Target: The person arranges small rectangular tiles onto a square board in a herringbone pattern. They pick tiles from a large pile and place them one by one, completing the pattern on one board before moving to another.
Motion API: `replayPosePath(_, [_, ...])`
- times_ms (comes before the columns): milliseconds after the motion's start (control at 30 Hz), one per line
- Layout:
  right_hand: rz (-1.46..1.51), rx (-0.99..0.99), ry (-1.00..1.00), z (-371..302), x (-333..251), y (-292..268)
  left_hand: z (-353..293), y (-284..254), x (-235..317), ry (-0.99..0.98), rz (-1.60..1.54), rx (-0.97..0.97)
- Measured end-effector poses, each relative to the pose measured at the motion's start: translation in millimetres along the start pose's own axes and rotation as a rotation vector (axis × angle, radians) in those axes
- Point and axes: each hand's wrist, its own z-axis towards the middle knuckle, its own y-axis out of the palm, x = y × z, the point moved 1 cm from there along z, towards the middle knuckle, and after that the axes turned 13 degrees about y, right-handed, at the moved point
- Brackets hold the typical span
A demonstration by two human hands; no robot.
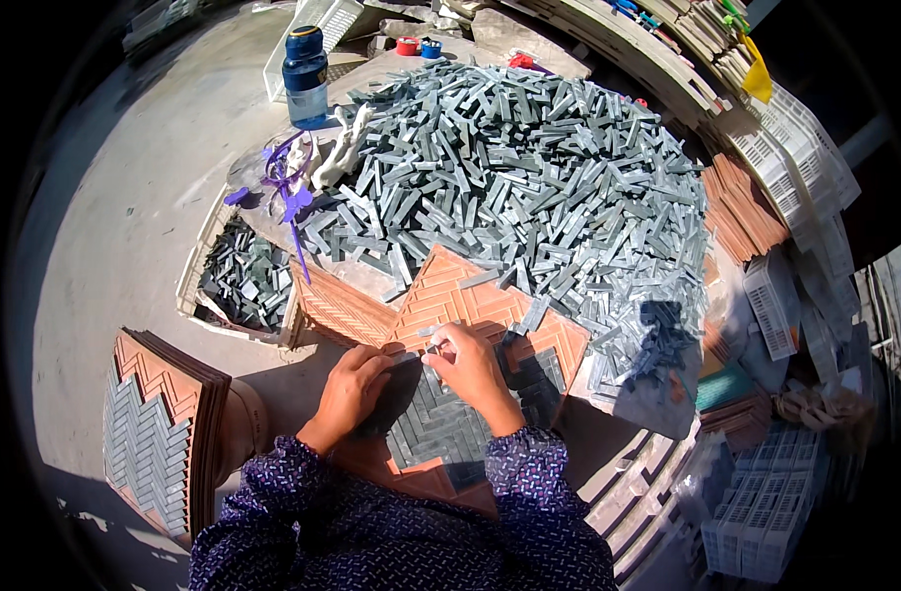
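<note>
In front of me lies an orange herringbone-grooved mould tray, with dark grey stone strips set in its lower grooves. My right hand is over the middle of the tray, thumb and fingers pinched on a small grey stone strip, mostly hidden by the fingertips. Close by on its left, my left hand rests at the edge of the laid strips, fingers bent and pressed together. Whatever those fingers hold, if anything, is hidden. One loose strip lies across the tray's upper right part.
A big heap of grey stone strips covers the table beyond the tray. To the left are a crate of stone pieces and a stack of orange trays. A blue bottle stands at the back. White crates sit at right.
</note>
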Motion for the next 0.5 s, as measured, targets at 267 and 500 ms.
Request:
replayPosePath(267, [-0.173, 0.045, -0.098, 6.9, 8.1, 3.6, -3.3, 8.8, -5.6, 0.009, 0.089, 0.018])
replayPosePath(500, [-0.033, 0.048, -0.074, 7.8, 16.4, 3.2, 4.1, 8.2, -7.5, -0.083, 0.002, 0.085])
